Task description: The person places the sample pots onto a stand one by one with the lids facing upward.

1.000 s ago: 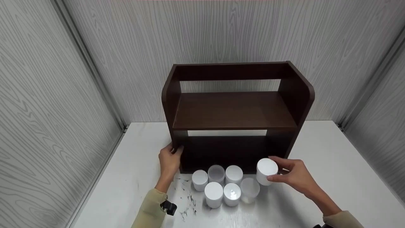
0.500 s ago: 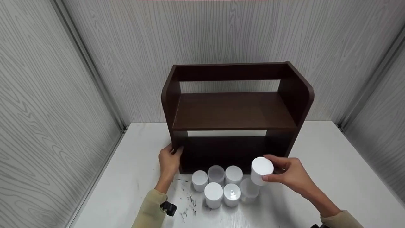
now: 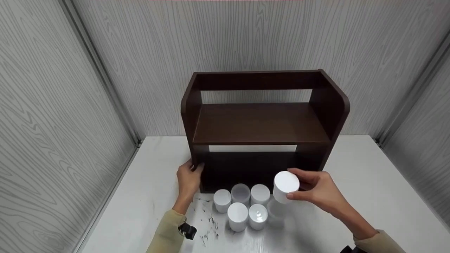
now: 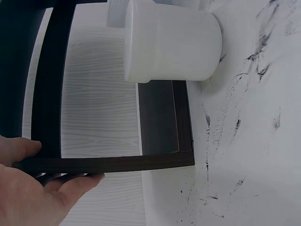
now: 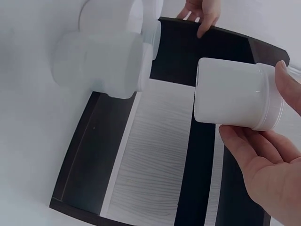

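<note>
Right hand [image 3: 318, 189] clamped on a white lidded jar [image 3: 286, 182]; left hand [image 3: 188, 177] clamped on one side of a dark shelf unit [image 3: 260, 123]

Directions follow a clock face centred on the shelf unit in the head view. Wood-grained back panel [image 3: 225, 35] rises at 12 o'clock, with similar side panels [image 3: 52, 105] at 9 and 3 o'clock. Below them spreads the white desk [image 3: 355, 179]. The shelf unit stands upright on it, dark brown, with an upper board above a lower level. Beige sleeves [image 3: 167, 232] enter between 7 and 8 o'clock and between 4 and 5 o'clock. At 8 o'clock, the left hand grips the unit's side, thumb on the inner face and fingers on the outer. Between 4 and 5 o'clock, the right hand pinches the lidded jar near its lid, thumb and fingers on opposite sides. This jar, at 5 o'clock, is raised off the desk before the lower level, nearly upright, lid uppermost.

Six further containers stand on the desk around 6 o'clock in two close rows: four white jars [image 3: 238, 214] and two translucent containers [image 3: 240, 194], one partly hidden by the lifted jar. Whether neighbours touch cannot be made out. A black wrist device [image 3: 187, 231] sits on the sleeve at 7 o'clock. Dark smudges [image 3: 212, 221] mark the desk nearby, just beside the white jars.
</note>
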Tool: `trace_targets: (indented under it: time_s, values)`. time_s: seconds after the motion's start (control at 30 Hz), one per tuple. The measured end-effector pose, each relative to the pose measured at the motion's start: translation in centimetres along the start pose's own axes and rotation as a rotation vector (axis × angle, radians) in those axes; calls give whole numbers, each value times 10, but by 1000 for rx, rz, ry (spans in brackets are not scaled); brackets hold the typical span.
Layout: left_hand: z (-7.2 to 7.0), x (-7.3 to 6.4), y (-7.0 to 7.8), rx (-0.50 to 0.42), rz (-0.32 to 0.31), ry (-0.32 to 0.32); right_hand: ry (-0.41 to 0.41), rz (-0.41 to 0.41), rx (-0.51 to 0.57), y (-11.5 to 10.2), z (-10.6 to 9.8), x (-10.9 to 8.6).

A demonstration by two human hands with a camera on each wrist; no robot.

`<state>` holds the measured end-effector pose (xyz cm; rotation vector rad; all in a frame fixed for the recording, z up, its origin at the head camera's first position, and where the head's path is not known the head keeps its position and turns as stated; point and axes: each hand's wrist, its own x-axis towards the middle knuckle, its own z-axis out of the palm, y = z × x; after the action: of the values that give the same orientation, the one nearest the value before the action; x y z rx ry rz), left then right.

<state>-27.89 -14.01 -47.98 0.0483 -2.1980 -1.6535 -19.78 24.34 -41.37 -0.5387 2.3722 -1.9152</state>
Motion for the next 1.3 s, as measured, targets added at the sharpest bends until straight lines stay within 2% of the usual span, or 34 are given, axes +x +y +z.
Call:
trace_targets:
  time_s: [0.53, 0.93, 1.3]
  values:
    - [2, 1, -2, 14, -2, 14, -4, -28, 1, -18, 9, 5]
    - [0, -1, 1, 5, -2, -6, -5, -33, 45, -32, 21, 22]
    - [3, 0, -1, -1, 7, 2, -17, -34, 36, -48, 31, 35]
